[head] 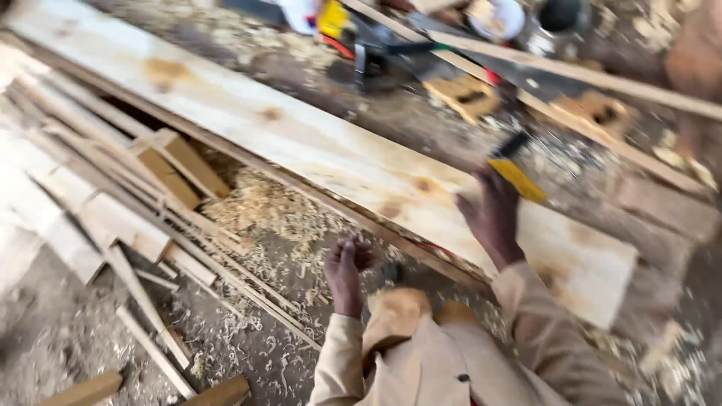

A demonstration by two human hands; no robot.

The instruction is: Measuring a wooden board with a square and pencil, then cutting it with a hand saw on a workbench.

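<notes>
Beige sleeves fill the bottom of the head view, both arms reaching forward over a floor thick with wood shavings (pixel 263 218). Left hand (pixel 344 269) hovers low, just short of the near edge of a long pale plank (pixel 316 143); its fingers curl loosely and it holds nothing. Right hand (pixel 492 218) lies on the plank's top face near its right end, fingers spread flat, grasping nothing. Just beyond its fingertips sits a yellow and black tool (pixel 515 173), perhaps a measuring tape, though blur makes it hard to tell whether the hand touches it.

That plank runs slantwise from upper left to lower right across a tabletop, with brown knots showing. Its face looks smooth and clean, and the heaped shavings suggest that planing is well along; no marks or cuts show on it, so measuring or sawing seems yet to come.

To the left, thin wooden slats (pixel 113 195) lie in a loose pile. Behind the plank, a dark clamp-like tool (pixel 376 56), a thin batten (pixel 587 75) and a round tin (pixel 560 15) are smeared by motion. Everything at the top edge is cut off, and a brown shape at the far right cannot be identified.
</notes>
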